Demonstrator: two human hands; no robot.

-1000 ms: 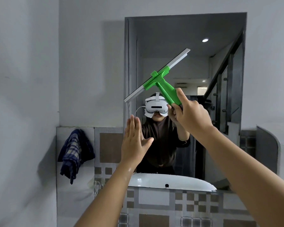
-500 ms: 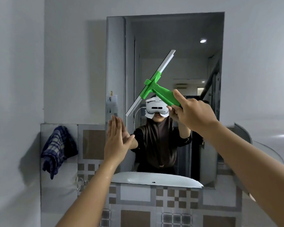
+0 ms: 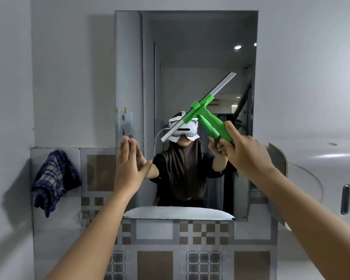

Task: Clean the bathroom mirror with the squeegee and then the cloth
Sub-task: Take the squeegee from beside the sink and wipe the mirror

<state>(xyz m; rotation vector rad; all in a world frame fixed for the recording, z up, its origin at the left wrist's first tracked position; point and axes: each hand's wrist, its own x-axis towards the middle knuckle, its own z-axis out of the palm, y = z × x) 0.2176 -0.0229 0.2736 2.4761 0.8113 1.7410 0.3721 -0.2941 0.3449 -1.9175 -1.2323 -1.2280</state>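
Observation:
The rectangular mirror hangs on the grey wall straight ahead. My right hand grips the green handle of the squeegee, whose white blade slants from lower left to upper right in front of the mirror's middle. Whether the blade touches the glass I cannot tell. My left hand is raised flat, fingers together and straight, at the mirror's lower left edge, holding nothing. A blue checked cloth hangs on the tiled wall to the left of the mirror.
Patterned grey and brown tiles cover the wall below the mirror. A tap sits low at the left. A white curved fixture with a dark handle stands at the right. A person wearing a headset is reflected in the mirror.
The view has shifted so the mirror sits more centred. The squeegee has moved right and slightly down across the mirror. My left hand stays raised flat near the mirror's left edge.

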